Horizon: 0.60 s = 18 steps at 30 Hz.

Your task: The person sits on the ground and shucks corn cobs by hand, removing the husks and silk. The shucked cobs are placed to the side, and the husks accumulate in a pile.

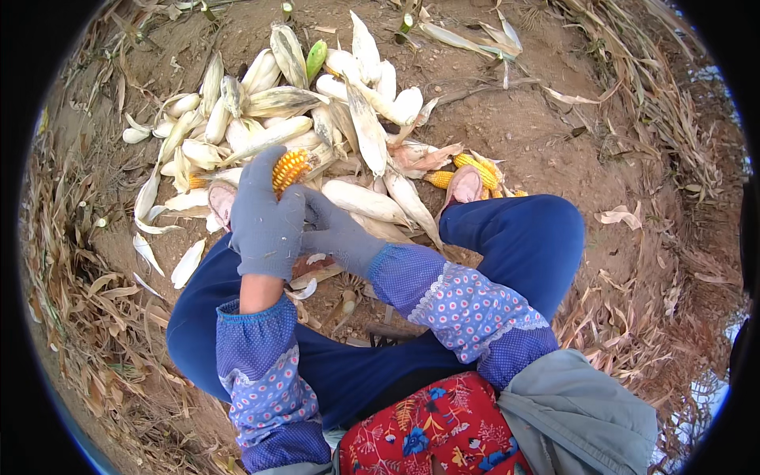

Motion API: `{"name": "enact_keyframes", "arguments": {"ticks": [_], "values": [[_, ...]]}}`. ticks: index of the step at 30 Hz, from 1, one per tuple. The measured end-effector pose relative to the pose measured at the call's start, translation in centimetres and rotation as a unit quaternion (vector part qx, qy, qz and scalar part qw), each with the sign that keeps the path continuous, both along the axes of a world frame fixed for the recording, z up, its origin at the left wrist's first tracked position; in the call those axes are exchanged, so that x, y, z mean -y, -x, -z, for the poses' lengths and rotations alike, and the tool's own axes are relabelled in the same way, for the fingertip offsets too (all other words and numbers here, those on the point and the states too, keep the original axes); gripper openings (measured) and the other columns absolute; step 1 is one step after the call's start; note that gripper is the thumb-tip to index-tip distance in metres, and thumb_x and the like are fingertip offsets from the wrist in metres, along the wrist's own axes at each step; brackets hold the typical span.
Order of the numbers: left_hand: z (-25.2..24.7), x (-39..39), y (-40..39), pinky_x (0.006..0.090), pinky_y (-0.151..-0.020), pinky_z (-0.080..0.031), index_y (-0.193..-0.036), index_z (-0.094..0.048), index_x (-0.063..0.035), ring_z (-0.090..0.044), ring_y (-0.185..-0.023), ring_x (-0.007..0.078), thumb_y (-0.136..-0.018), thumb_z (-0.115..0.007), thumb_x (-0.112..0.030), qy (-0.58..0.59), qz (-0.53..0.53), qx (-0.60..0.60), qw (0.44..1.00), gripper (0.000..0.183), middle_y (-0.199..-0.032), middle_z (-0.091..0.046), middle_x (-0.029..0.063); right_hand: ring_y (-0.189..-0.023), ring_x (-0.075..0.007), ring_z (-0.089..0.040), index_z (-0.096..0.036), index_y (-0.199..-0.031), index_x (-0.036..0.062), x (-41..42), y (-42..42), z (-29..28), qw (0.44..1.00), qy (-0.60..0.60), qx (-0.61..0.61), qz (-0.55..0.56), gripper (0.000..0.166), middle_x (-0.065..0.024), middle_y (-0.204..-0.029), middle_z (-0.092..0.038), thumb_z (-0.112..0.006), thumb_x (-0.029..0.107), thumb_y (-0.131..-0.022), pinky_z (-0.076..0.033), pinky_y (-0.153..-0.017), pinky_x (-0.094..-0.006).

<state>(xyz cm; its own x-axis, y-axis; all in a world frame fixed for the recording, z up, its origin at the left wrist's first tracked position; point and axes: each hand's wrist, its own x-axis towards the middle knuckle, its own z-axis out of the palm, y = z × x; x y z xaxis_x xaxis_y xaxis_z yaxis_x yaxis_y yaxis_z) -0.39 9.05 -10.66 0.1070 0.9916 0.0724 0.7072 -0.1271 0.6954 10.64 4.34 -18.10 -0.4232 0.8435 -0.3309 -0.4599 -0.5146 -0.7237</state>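
My left hand (264, 219), in a grey knit glove, is wrapped around a partly bared ear of corn (291, 171). Yellow-orange kernels show above the glove, and pale husk trails from the ear's upper right side. Close against it, my right hand (341, 228) wears a matching glove and reaches in at the ear's lower end. Its fingertips are partly covered by the left hand, so its hold is unclear. Just beyond both hands lies a heap of corn ears in pale, dry husks (267, 139).
Several bare yellow ears (478, 172) lie beside my right shoe (465, 185). My left shoe (221, 202) borders the heap. Cut stalk stubs (407, 24) stick up from the soil at the far side. Dry stalks and leaves (647, 77) cover the ground at both sides.
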Motion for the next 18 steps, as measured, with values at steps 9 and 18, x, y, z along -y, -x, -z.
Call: {"name": "enact_keyframes", "arguments": {"ticks": [9,18], "values": [[0.8,-0.2,-3.5,0.033,-0.089,-0.043,-0.118,-0.053,-0.0035,-0.056,-0.103,0.0258,-0.078,-0.063,-0.019,0.051,0.075,-0.016,0.996,0.044,-0.111,-0.057,0.0157,-0.07,-0.0138,-0.056,-0.05,-0.111,0.0049,-1.1,-5.9,5.1,0.963,0.163,-0.047,0.21,0.03,-0.0078,-0.088,-0.057,-0.056,0.014,-0.083,-0.051,-0.062,-0.0267],[0.0,-0.3,-3.7,0.0384,-0.084,-0.045,-0.111,-0.056,-0.0063,-0.056,-0.099,0.033,-0.077,-0.064,-0.022,0.005,0.06,0.036,0.998,0.038,-0.105,-0.058,0.0171,-0.062,-0.0154,-0.057,-0.056,-0.095,0.0108,0.2,-15.3,14.3,0.83,0.285,0.151,0.456,0.015,-0.0034,-0.077,-0.059,-0.059,0.013,-0.08,-0.048,-0.055,-0.0286]]}}
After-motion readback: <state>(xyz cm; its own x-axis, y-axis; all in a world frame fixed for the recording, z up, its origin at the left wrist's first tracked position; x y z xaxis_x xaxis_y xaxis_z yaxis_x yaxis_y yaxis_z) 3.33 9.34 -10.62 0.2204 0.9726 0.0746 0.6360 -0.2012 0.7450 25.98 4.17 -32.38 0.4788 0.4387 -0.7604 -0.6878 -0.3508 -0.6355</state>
